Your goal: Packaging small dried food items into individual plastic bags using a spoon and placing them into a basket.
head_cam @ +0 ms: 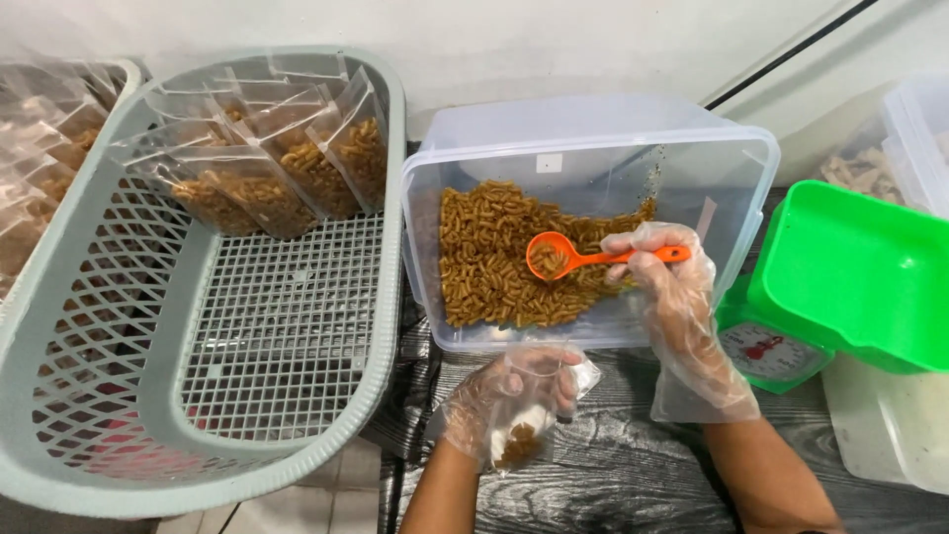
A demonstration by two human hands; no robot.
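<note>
My right hand (674, 297), in a clear plastic glove, holds an orange scoop (568, 257) by its handle. The scoop's bowl carries a few brown snack pieces and hovers over the pile of brown snack pieces (489, 252) inside a tilted clear plastic tub (736, 188). My left hand (504, 396), also gloved, grips a small clear plastic bag (529, 425) in front of the tub. The bag has a little of the brown snack in its bottom.
A grey-green slotted basket (119, 316) at left holds several filled snack bags (267, 163) along its far end. A green scale with a green tray (850, 277) stands at right. Other clear containers (914, 138) sit behind it. The worktop (633, 465) is dark wood-grain.
</note>
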